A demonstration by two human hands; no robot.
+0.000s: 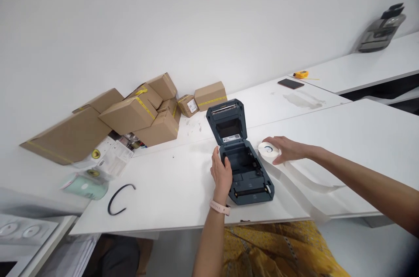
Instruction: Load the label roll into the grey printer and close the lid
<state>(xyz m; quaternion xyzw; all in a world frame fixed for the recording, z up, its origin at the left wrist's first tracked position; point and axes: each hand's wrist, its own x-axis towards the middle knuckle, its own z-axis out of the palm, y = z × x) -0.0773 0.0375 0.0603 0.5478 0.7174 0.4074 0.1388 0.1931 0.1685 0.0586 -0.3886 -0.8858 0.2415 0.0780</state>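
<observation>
A dark blue label printer (pixel 240 155) stands on the white table (pixel 163 181) with its lid tipped open toward the wall. My left hand (pixel 221 173) grips the printer's left side, fingers curled over its edge; a pale watch is on that wrist. My right hand (pixel 288 149) rests on a white roll of label paper (pixel 269 150) lying just right of the printer, fingers wrapped around its far side. A long white strip (pixel 304 179) unwinds from the roll toward the table's front edge.
Several cardboard boxes (pixel 137 113) are piled against the wall at the back left. A black curved band (pixel 119 198) and a pale green roll (pixel 85 186) lie at left. A phone (pixel 290 83) and yellow tape measure (pixel 300 74) sit far right; a grey device (pixel 381 30) beyond.
</observation>
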